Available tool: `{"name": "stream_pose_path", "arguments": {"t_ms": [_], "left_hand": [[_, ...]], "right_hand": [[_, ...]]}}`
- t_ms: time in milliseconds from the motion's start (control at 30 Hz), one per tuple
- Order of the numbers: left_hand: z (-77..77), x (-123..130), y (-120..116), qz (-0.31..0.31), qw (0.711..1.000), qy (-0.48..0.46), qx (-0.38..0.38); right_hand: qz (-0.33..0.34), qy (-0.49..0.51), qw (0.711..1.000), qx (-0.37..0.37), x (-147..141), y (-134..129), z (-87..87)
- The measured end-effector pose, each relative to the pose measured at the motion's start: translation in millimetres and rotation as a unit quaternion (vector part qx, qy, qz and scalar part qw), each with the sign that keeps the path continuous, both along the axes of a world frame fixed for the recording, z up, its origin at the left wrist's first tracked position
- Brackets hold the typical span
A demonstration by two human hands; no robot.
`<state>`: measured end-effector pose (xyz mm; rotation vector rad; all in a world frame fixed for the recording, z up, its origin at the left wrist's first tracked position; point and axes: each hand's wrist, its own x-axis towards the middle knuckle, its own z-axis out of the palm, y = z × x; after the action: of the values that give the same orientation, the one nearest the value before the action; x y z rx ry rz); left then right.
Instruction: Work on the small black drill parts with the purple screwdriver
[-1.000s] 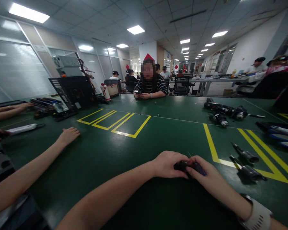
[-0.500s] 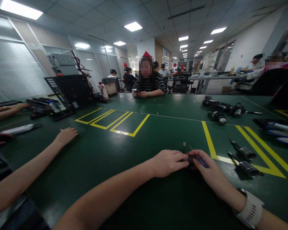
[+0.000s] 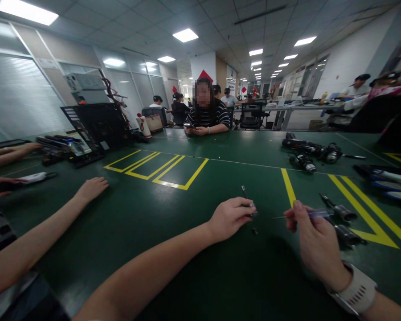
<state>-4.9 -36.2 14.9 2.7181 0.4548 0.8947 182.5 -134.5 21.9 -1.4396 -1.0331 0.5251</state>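
Near the table's front centre, my left hand (image 3: pixel 231 217) is closed on a small dark metal part with a thin shaft (image 3: pixel 243 191) sticking up past the fingers. The rest of that part is mostly hidden by the hand. A small dark ring-like piece (image 3: pixel 254 231) lies on the green table (image 3: pixel 173 267) just below those fingertips. To the right, my right hand (image 3: pixel 316 240) grips a screwdriver (image 3: pixel 317 214) with a clear purple handle, its thin blade pointing left toward my left hand. The hands are apart. Two metal cylindrical parts with shafts (image 3: pixel 342 213) lie close beyond the right hand.
Yellow tape (image 3: pixel 370 214) marks outlines on the table. Black tool parts (image 3: pixel 307 151) lie at back right, blue-edged white items (image 3: pixel 394 183) at far right. A black device (image 3: pixel 93 129) stands at back left. Other people's hands (image 3: pixel 92 188) rest at left; a person (image 3: pixel 207 116) sits opposite.
My right hand has drawn away to the right, and the screwdriver now lies nearly level. My left hand has shifted slightly left. The small dark piece is now visible on the table.
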Motion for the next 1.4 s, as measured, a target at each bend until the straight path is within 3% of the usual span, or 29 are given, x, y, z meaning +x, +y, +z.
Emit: {"name": "stream_pose_path", "arguments": {"t_ms": [67,133,267,400,533,633,733,800,933,1067,1233,1400], "left_hand": [[-2.6,0.5,3.2,0.031,0.996,-0.049,-0.069],[-4.0,0.9,5.1,0.035,0.994,-0.061,-0.088],[-0.9,2.0,1.6,-0.023,0.999,0.034,-0.024],[6.3,3.2,-4.5,-0.095,0.984,0.142,0.044],[7.7,2.8,-5.1,-0.091,0.983,0.15,0.061],[3.2,3.4,-3.2,-0.064,0.993,0.101,-0.009],[-3.2,6.9,-0.5,-0.027,0.988,-0.016,-0.151],[-6.2,10.6,1.2,-0.004,0.955,-0.114,-0.272],[-6.4,16.3,2.5,0.036,0.835,-0.239,-0.495],[-5.6,17.6,2.8,0.062,0.752,-0.276,-0.596],[-9.3,18.8,4.6,0.055,0.701,-0.303,-0.644],[-6.4,20.6,2.3,0.06,0.696,-0.312,-0.644]], "right_hand": [[0.016,0.013,1.0,-0.008,-1.2,-0.6,-1.8],[0.032,0.001,0.999,-0.027,-3.2,-1.1,-2.8],[0.038,-0.049,0.997,-0.051,-6.2,-2.6,0.9],[0.027,-0.079,0.995,-0.059,-7.5,-3.8,6.5],[0.027,-0.097,0.993,-0.06,-8.3,-4.3,6.6],[0.034,-0.105,0.992,-0.059,-8.2,-4.2,4.6],[0.041,-0.112,0.991,-0.06,-7.7,-4.0,3.2],[0.049,-0.113,0.991,-0.061,-7.8,-3.7,2.5],[0.076,-0.132,0.986,-0.059,-8.9,-3.7,0.4],[0.09,-0.182,0.978,-0.044,-9.9,-4.6,0.2],[0.107,-0.202,0.972,-0.046,-12.2,-3.1,3.1],[0.102,-0.186,0.975,-0.065,-12.6,-1.0,4.1]]}}
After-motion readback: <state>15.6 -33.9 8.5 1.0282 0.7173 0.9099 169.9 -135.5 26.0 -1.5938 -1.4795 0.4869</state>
